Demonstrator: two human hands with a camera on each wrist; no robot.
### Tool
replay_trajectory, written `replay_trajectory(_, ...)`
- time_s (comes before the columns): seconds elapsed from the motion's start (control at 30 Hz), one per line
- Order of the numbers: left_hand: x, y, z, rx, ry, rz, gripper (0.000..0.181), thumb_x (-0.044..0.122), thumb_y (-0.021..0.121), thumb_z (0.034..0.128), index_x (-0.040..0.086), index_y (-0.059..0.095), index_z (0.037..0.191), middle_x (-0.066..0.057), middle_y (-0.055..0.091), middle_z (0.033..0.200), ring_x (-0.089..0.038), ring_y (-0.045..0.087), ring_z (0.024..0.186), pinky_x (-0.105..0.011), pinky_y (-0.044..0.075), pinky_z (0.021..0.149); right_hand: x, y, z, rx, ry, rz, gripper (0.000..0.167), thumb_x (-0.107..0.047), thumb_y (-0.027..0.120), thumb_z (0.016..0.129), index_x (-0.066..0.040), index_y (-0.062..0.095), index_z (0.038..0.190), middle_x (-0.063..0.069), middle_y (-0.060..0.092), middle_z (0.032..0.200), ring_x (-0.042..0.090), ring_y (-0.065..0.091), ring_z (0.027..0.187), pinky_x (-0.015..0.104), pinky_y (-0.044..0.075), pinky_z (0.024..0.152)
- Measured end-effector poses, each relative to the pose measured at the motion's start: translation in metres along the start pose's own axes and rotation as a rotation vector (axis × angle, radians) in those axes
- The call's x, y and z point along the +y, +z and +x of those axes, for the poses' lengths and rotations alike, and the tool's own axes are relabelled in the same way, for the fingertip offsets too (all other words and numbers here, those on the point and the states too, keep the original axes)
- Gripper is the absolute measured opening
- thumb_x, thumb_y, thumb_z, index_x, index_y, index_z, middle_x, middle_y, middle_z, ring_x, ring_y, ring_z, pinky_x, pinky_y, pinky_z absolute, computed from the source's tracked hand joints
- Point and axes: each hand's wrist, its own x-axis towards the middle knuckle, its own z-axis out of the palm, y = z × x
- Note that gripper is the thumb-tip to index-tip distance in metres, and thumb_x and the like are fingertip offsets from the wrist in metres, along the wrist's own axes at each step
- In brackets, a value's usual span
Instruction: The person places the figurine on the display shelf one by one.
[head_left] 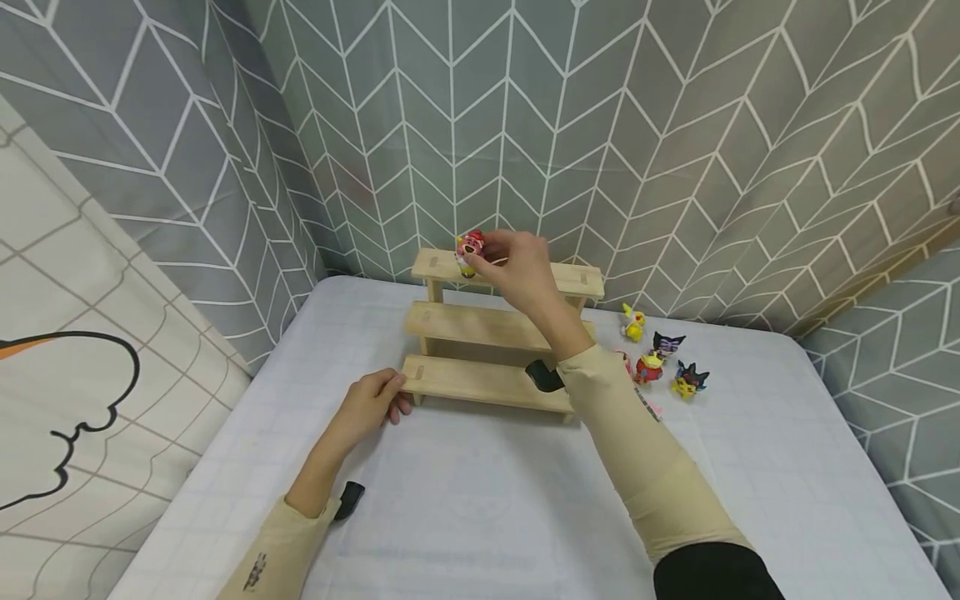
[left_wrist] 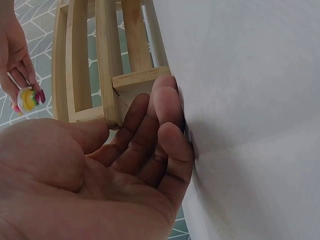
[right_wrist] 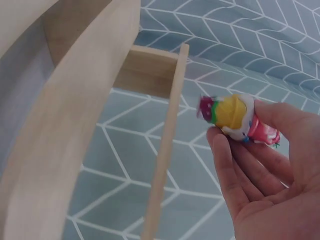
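Observation:
A three-step wooden display stand (head_left: pixel 480 381) stands on the white-covered table. At the left end of its lowest step, my left hand (head_left: pixel 367 402) grips the board, thumb at the top edge and fingers curled beneath; the left wrist view shows the thumb (left_wrist: pixel 92 134) against the wood. My right hand (head_left: pixel 523 268) pinches a small pink bear-like figurine (head_left: pixel 470 244) with a red top, near the left part of the top step. In the right wrist view the figurine (right_wrist: pixel 232 114) shows a yellow-and-white body and a purple-and-green end, apart from the wood.
To the right of the stand lie several small figurines, among them a yellow one (head_left: pixel 633 322), a black-and-purple one (head_left: pixel 667 343), a red one (head_left: pixel 648 367) and a dark-capped yellow one (head_left: pixel 688 380). A grey patterned curtain (head_left: pixel 510 125) hangs behind the table.

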Motion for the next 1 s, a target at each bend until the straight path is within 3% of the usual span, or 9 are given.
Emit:
replay_trajectory(0.27,0.001,-0.002,-0.002,0.005,0.011,0.012,0.035,0.026,0.047,0.1148,0.001,0.067,0.102,-0.007,0.073,0.08,-0.017,0.063,0.064,-0.026,0.049,0.057,-0.001,0.024,0.012,0.019,0.022,0.038,0.027,-0.023,0.076,0.1,-0.004,0.076,0.119,0.011,0.08,0.11,0.021,0.077,0.099,0.034,0.06,0.083)
replay_trajectory(0.5,0.002,0.002,-0.001,0.012,0.005,0.01,0.034,0.025,0.047,0.1148,0.002,0.067,0.1,-0.006,0.073,0.079,-0.016,0.063,0.064,-0.025,0.049,0.058,0.004,0.035,0.013,0.046,0.049,0.061,0.028,-0.023,0.076,0.1,-0.005,0.075,0.122,0.01,0.08,0.112,0.021,0.076,0.102,0.035,0.059,0.089)
replay_trajectory(0.87,0.002,0.002,-0.001,0.014,0.016,0.021,0.034,0.025,0.047,0.1147,0.002,0.067,0.099,-0.005,0.073,0.078,-0.017,0.063,0.065,-0.025,0.049,0.059,0.005,0.046,0.013,0.076,0.044,0.098,0.031,-0.026,0.076,0.1,-0.006,0.074,0.125,0.008,0.079,0.11,0.018,0.074,0.103,0.026,0.06,0.087)
replay_trajectory(1.0,0.003,0.002,-0.003,0.012,0.004,0.017,0.034,0.025,0.047,0.1148,0.003,0.068,0.099,-0.005,0.073,0.078,-0.017,0.064,0.065,-0.025,0.048,0.061,0.005,0.046,0.012,0.084,0.058,0.092,0.044,-0.03,0.076,0.099,-0.009,0.068,0.137,0.009,0.079,0.117,0.019,0.075,0.105,0.031,0.061,0.086)
